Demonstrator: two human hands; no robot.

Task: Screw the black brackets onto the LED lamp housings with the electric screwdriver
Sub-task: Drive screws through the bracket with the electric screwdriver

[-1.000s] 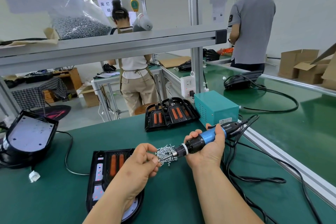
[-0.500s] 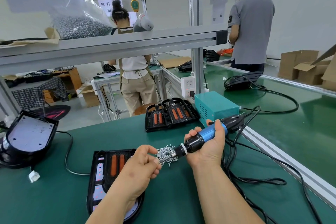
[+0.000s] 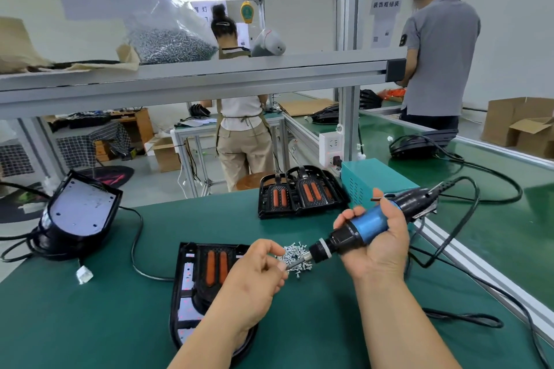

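Note:
My right hand (image 3: 378, 252) grips the blue-and-black electric screwdriver (image 3: 371, 223), its bit pointing left and down over a small pile of silver screws (image 3: 295, 255). At the bit's tip the fingers of my left hand (image 3: 254, 278) pinch what looks like a screw, too small to make out. Below my left forearm a black LED lamp housing (image 3: 192, 287) lies flat on the green table, a black bracket with two orange strips (image 3: 215, 266) lying on it. Two more black brackets (image 3: 299, 192) sit side by side farther back.
A teal power box (image 3: 371, 180) stands right of the brackets, the screwdriver's black cable (image 3: 467, 219) looping beside it. A finished lamp stack (image 3: 75, 216) with a cord sits at the left. An aluminium rail (image 3: 479, 272) borders the green conveyor. Two people work behind the bench frame.
My right hand has tilted the screwdriver's rear end slightly higher. My left hand stays pinched at the bit tip over the screws.

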